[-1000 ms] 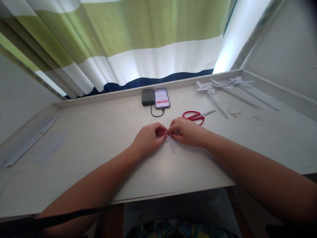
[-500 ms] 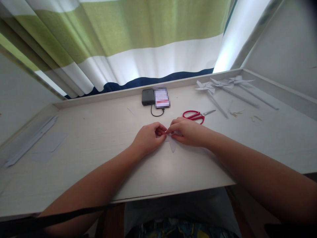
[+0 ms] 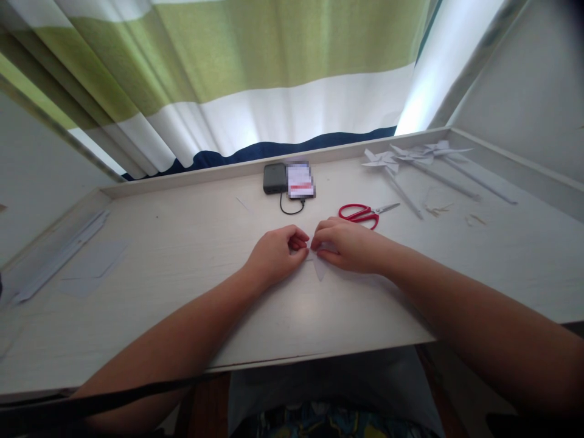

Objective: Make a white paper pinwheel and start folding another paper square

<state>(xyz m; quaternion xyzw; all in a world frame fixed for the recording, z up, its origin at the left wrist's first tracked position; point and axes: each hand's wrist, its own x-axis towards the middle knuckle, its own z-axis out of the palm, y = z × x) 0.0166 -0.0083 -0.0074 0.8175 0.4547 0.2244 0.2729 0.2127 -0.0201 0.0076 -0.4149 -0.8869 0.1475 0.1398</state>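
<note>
A small white folded paper piece (image 3: 319, 267) lies on the pale wooden desk (image 3: 191, 286), mostly hidden under my fingers; one pointed flap sticks out toward me. My left hand (image 3: 276, 254) is closed, its fingertips pinching the paper's left part. My right hand (image 3: 344, 244) is closed as well, fingers curled over the paper's right part. The two hands almost touch at the fingertips in the middle of the desk.
Red-handled scissors (image 3: 362, 213) lie just behind my right hand. A dark power bank (image 3: 275, 179) with a cable and a phone (image 3: 300, 179) sit at the back. Several finished paper pinwheels (image 3: 401, 159) lie far right. Paper strips and sheets (image 3: 68, 258) lie far left. Striped curtain behind.
My fingers shifted slightly on the folded paper; the hands stay in the same place. The view moved a little.
</note>
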